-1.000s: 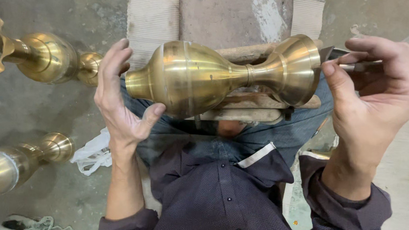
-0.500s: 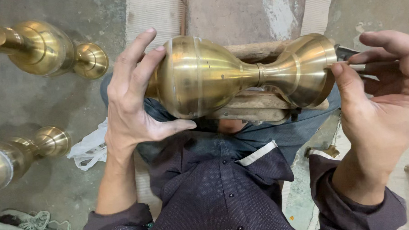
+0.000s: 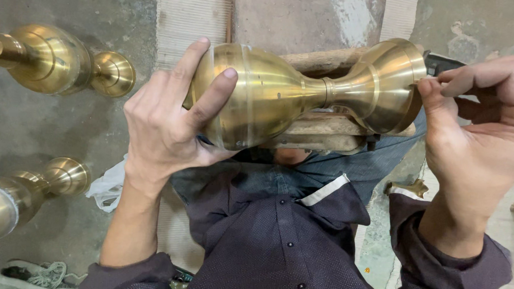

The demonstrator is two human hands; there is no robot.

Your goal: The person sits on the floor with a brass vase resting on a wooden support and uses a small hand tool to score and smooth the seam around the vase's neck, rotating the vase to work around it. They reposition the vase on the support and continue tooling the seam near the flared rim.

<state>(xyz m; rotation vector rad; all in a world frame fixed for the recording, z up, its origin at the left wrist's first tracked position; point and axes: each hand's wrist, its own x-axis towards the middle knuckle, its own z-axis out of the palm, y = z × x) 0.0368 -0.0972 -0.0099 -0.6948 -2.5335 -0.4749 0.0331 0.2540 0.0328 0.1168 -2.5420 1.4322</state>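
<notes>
1. Head view: your left hand (image 3: 165, 123) is clamped round the wide belly of the hourglass-shaped brass vase (image 3: 305, 92), lying sideways on the wooden block (image 3: 321, 133) over your lap.
2. Right hand (image 3: 482, 137) pinches a dark tool (image 3: 442, 63) at its flared rim; I'd keep that left hold firm so nothing rolls.

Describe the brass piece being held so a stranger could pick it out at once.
Look to the middle of the view, above the person's dark shirt. The brass vase lies sideways on a wooden block, left hand on its bulb, right hand at its flared rim. The other brass pieces lie untouched at left.
</notes>
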